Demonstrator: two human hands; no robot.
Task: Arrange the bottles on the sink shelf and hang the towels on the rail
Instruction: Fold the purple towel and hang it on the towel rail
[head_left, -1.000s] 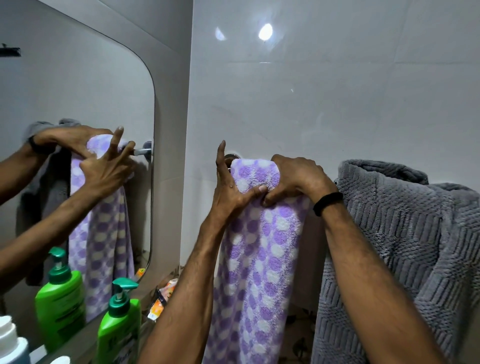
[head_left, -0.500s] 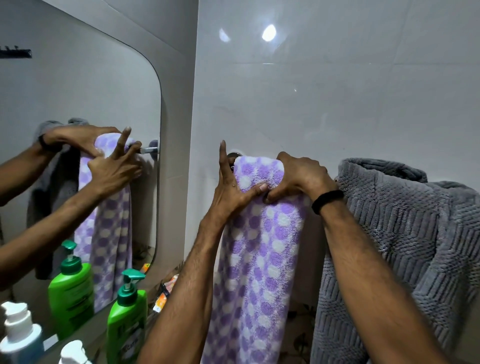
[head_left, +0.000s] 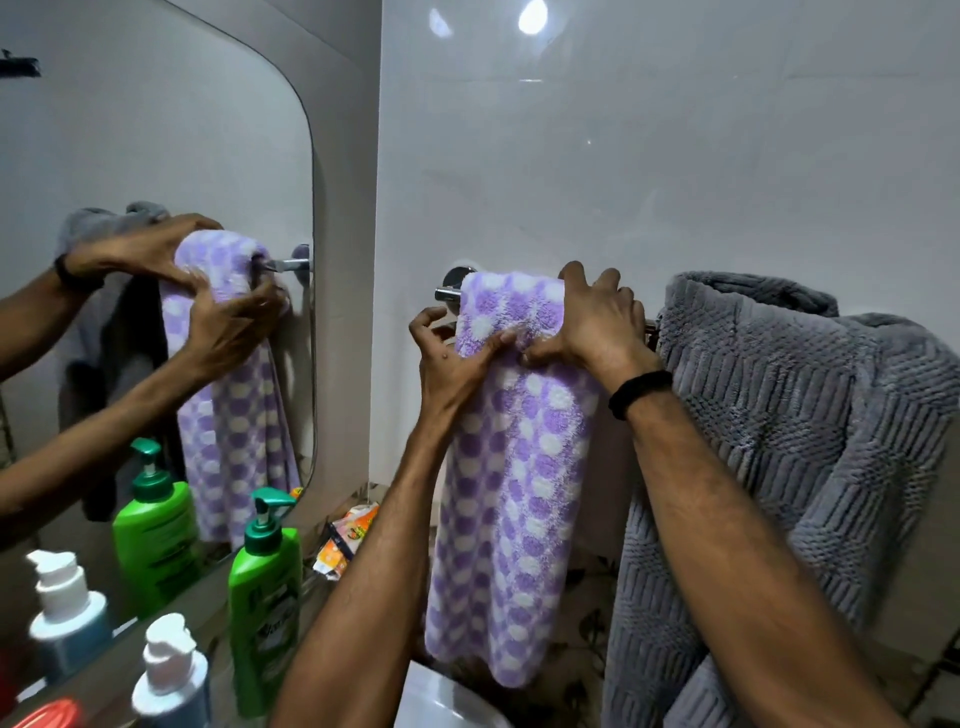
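A purple and white checked towel (head_left: 511, 467) hangs over the chrome rail (head_left: 448, 294) on the tiled wall. My left hand (head_left: 457, 358) pinches the towel's left side just below the rail, thumb on the front. My right hand (head_left: 597, 322) grips the top fold over the rail. A grey ribbed towel (head_left: 789, 441) hangs on the same rail to the right. On the sink shelf at lower left stand a green pump bottle (head_left: 265, 597) and a blue bottle with a white pump (head_left: 171, 680).
A mirror (head_left: 156, 156) on the left wall reflects my arms, the towels and the bottles. Small orange sachets (head_left: 345, 538) lie on the shelf in the corner. A white basin rim (head_left: 441, 701) shows at the bottom. A red object (head_left: 49, 716) sits at the bottom left.
My left hand's fingers have curled from upright to a pinch on the towel. My right hand has shifted up over the rail. The towel's top lies wider and flatter.
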